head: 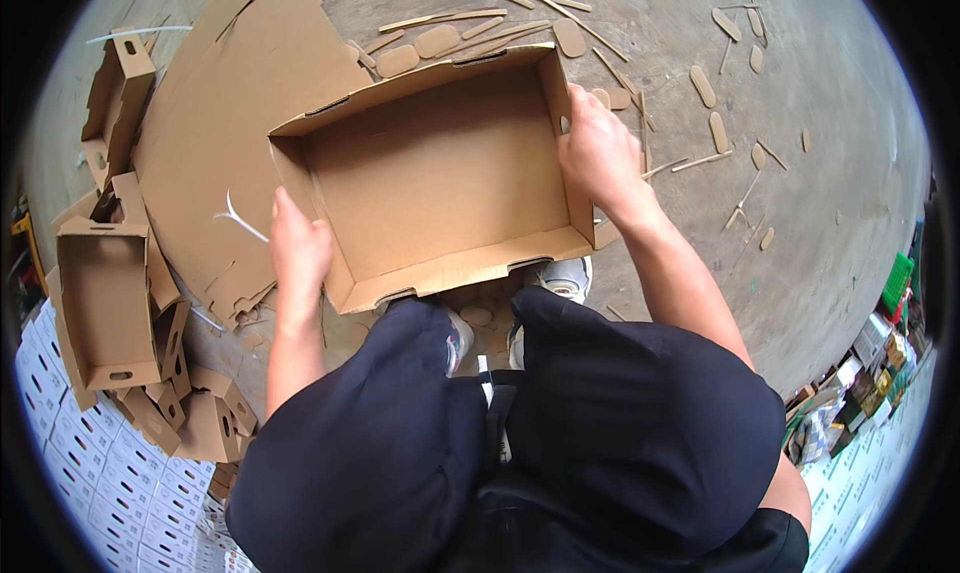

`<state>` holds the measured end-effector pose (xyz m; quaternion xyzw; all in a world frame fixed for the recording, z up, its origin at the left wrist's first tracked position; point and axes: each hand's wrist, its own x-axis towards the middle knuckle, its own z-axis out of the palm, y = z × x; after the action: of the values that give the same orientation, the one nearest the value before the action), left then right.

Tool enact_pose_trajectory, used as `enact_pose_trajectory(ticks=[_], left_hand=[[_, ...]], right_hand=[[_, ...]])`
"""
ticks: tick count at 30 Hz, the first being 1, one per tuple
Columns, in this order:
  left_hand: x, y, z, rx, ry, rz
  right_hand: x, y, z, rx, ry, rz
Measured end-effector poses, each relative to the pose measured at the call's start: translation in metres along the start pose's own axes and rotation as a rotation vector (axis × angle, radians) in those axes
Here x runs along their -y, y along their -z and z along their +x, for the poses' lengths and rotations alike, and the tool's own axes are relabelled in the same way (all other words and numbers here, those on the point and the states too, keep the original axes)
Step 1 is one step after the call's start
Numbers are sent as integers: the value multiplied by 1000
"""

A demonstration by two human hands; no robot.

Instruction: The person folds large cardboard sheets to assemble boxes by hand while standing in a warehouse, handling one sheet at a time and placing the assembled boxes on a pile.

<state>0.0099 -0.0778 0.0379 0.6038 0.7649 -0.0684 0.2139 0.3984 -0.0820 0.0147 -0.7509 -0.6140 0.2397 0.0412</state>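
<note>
An open-topped cardboard box [442, 175], brown and bare inside, is held up in front of my knees, its inside facing me. My left hand [298, 243] grips the left end wall, the fingers hidden behind it. On the right end wall, my right hand [604, 149] holds on near a hand hole, with fingers partly out of sight. Notched slots run along both long rims. Behind the box, a large flat cardboard sheet [247, 107] lies on the floor. A white plastic strap [246, 220] with a split end sticks out beside my left hand.
Cardboard strips and oval cut-outs [436, 41] litter the concrete floor [825, 107]. At left, a folded cardboard box [105, 303] tops a heap of others, near stacked white cartons [112, 453]. Mixed goods [847, 393] stand at far right. My shoes [566, 279] are below the box.
</note>
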Motion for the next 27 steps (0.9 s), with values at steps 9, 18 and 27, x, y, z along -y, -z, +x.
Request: enact_pose_trajectory(ticks=[9,18,27], left_hand=[[8,-6,-1,-59,106,-251],[77,-26,6,-423,-323,255],[49,80,6,-277,33,-1369]], right_hand=[[-35,-8,-5,318,-179,487],[2,2,-53,272,-179,1089],[51,96,-12,-210,237,1437]])
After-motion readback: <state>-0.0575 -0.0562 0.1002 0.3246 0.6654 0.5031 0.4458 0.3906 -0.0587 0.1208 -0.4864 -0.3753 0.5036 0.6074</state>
